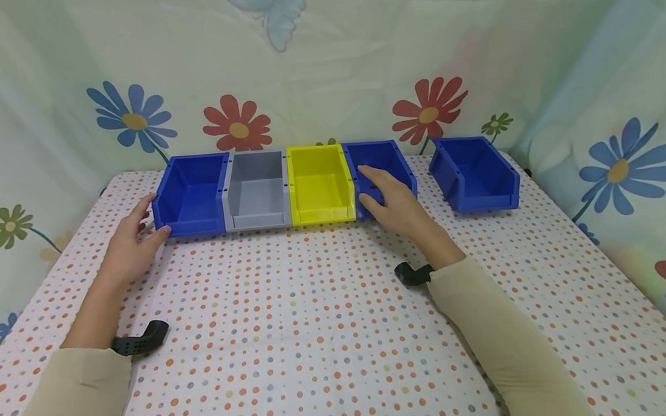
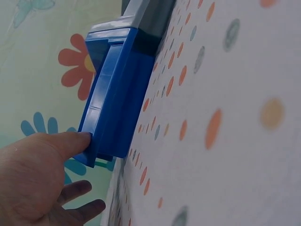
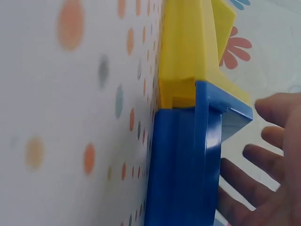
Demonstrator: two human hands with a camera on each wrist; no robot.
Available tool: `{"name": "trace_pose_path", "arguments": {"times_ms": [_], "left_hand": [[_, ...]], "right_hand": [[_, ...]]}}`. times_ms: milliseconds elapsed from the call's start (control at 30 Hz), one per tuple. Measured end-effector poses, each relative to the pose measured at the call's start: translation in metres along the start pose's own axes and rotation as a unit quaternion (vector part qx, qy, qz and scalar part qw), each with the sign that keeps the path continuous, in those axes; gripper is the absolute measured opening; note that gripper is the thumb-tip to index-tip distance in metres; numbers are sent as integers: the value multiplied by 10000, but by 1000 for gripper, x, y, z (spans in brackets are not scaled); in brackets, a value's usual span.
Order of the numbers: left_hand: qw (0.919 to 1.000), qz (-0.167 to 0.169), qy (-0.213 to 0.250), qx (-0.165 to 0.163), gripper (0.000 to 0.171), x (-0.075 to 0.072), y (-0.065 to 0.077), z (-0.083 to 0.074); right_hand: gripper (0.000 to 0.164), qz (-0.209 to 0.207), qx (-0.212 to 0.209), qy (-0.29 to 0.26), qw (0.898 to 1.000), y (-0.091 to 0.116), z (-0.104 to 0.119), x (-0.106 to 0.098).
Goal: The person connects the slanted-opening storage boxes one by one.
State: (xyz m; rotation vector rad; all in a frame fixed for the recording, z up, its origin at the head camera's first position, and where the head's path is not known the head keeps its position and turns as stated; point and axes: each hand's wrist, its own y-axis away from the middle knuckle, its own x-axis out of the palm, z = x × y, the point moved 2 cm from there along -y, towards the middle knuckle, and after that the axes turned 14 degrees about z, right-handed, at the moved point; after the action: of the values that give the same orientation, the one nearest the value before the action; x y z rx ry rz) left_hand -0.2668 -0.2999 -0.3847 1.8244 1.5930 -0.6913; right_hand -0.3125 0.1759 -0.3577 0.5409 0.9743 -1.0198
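Note:
Side by side in a row stand a blue bin (image 1: 197, 203), a grey bin (image 1: 258, 198), a yellow bin (image 1: 323, 196) and a second blue bin (image 1: 376, 152). My left hand (image 1: 128, 247) is at the row's left end, its thumb touching the front corner of the first blue bin (image 2: 110, 96). Its other fingers are spread along that bin's left side. Over the second blue bin is my right hand (image 1: 397, 207), fingers loosely extended and partly covering it. In the right wrist view, its fingers appear behind the bin's front wall (image 3: 186, 165), holding nothing.
A separate blue bin (image 1: 488, 201) stands to the right, with a gap between it and the row. A dotted cloth (image 1: 293, 332) covers the table. Flowered curtains (image 1: 339, 67) hang behind and at both sides. A black wrist device (image 1: 145, 340) is on each arm.

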Motion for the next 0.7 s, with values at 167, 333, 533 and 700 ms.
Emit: {"name": "trace_pose_path", "arguments": {"times_ms": [167,333,533,700], "left_hand": [[9999,-46,-102,43,72,2,-1,0],[10000,-45,-73,-22,72,1,0,3],[9999,-67,-55,-115,73,2,0,4],[9999,-54,-58,-100,73,2,-1,3]], "right_hand": [[59,-419,-163,154,9989,7,-6,-6],[57,-688,-288,72,9972,12,-11,-15],[56,-924,-279,-277,9949,18,-15,-24],[54,-1291,-344,-337,9905,24,-20,-31]]}}
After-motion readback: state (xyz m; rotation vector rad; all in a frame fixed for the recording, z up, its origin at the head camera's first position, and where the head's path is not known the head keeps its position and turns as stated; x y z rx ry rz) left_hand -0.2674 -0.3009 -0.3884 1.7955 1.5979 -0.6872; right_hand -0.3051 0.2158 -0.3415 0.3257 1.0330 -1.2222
